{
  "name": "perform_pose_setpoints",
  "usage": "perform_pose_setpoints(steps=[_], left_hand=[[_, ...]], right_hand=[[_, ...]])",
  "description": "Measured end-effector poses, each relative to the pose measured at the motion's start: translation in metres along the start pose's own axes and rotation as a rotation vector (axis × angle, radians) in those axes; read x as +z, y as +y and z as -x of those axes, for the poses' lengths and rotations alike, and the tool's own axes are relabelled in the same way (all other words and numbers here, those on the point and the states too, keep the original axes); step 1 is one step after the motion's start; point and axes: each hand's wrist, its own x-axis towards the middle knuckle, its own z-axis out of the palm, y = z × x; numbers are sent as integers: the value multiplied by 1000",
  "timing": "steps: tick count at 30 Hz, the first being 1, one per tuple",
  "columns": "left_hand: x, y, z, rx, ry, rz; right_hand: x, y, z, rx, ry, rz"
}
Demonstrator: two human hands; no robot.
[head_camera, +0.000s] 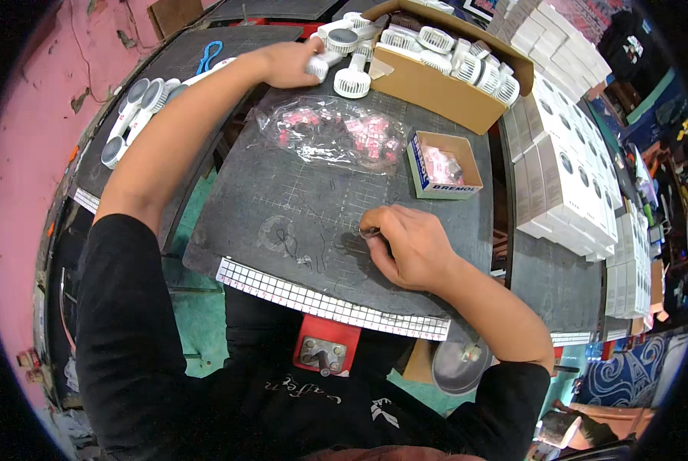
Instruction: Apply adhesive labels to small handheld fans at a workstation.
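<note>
My left hand point(291, 64) reaches to the far side of the dark work board point(246, 190). Its fingers are around a white handheld fan point(317, 70), which looks slightly blurred. Close beside it another white fan point(352, 82) lies with its round grille towards me, and more fans are heaped behind. Over the board's right half, my right hand point(410, 245) is curled with thumb and forefinger pinched on a small dark object point(370, 233); most of it is hidden. A clear plastic bag point(332, 135) of small pink-and-white pieces lies between the hands and the fans.
A small open box point(450, 191) holds similar pieces. Behind it stands a cardboard box point(430, 86) full of fans. White product boxes point(569, 190) are stacked at right. More fans point(142, 109) and a blue strap point(208, 56) lie at left. A gridded ruler strip point(326, 306) edges the board.
</note>
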Motion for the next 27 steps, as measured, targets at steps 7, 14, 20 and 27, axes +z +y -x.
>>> perform_pose_setpoints(steps=[7,14,20,27], left_hand=[[-71,-27,73,-41,528,307],[-51,42,125,297,368,1980],[-16,143,134,-73,-63,2276],[33,192,127,-149,-253,2178]], right_hand=[[-5,-1,0,-33,-22,33],[-7,1,0,-26,-45,66],[-30,2,-1,-8,-3,85],[-84,49,-16,494,332,144]])
